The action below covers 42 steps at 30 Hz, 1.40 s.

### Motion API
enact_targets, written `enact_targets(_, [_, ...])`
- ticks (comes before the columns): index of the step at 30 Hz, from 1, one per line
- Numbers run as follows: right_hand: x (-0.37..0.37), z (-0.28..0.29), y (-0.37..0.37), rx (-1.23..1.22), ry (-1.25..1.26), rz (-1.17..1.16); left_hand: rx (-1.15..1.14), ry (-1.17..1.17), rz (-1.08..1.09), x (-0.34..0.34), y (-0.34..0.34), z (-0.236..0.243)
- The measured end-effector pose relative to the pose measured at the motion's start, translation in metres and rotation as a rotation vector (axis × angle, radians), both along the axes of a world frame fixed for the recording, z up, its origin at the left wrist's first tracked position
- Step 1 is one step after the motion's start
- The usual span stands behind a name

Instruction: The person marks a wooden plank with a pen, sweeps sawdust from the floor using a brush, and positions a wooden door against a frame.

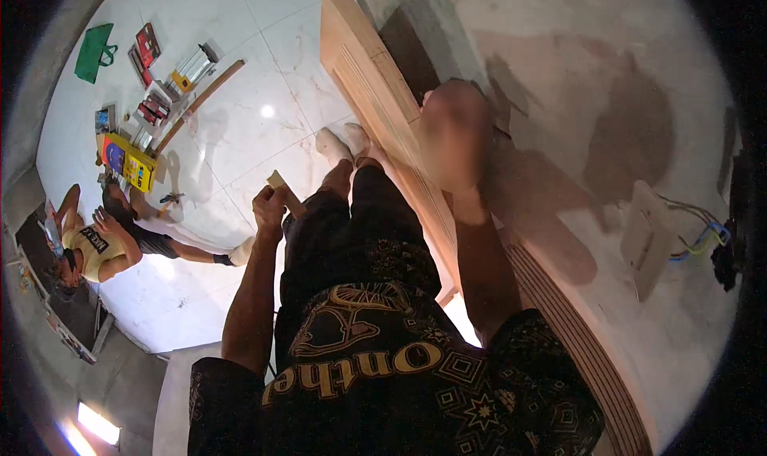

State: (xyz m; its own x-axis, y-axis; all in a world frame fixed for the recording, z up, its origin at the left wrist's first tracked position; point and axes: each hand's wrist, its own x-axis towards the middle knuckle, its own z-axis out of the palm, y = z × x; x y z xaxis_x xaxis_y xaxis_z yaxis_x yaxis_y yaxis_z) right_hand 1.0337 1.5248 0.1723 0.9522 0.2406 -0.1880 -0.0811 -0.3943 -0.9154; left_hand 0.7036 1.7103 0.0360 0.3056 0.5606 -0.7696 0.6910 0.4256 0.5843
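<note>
In my left hand [269, 207] is a short, flat piece of light wood [289, 199], pinched between closed fingers over the tiled floor. My right hand [454, 132] is raised beside a long light-wood panel [391, 108] with moulded grooves, next to the wall. A smear covers most of that hand, so its fingers and anything in them cannot be made out. The panel runs along the right of my legs, by my feet [339, 146].
A person [100, 248] sits on the floor at left, near a yellow box [128, 162]. Several cartons, a green bag [95, 52] and a long wooden strip [200, 104] lie beyond. At right are a wall plate with loose wires [645, 240] and a ribbed panel [571, 328].
</note>
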Motion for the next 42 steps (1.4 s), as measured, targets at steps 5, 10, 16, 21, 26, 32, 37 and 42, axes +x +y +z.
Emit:
enact_targets(5, [-0.023,0.035,-0.001,-0.036,0.202,-0.008,-0.136,-0.177,0.170,-0.033,0.004,-0.007])
enact_targets(10, [-0.072,0.035,0.010,-0.121,-0.118,0.609,-0.244,-0.429,0.474,-0.035,-0.025,0.049])
enact_targets(16, [-0.142,0.038,0.041,-0.138,0.226,1.173,-0.059,-0.369,0.263,-0.012,-0.087,0.161])
enact_targets(21, [-0.186,0.035,0.034,-0.235,0.148,1.537,-0.108,-0.476,0.296,-0.045,-0.159,0.189])
enact_targets(26, [-0.239,0.043,0.026,-0.149,0.168,1.780,-0.078,-0.504,0.514,-0.117,-0.229,0.206])
enact_targets(32, [-0.315,0.053,0.034,-0.159,0.083,1.847,0.085,-0.429,0.801,-0.227,-0.329,0.193])
enact_targets(37, [-0.438,0.077,0.012,-0.142,-0.189,2.244,0.441,0.062,1.019,-0.314,-0.435,0.165])
enact_targets(42, [-0.598,0.079,-0.085,-0.027,-0.305,2.882,0.623,-0.192,1.205,-0.363,-0.513,0.176])
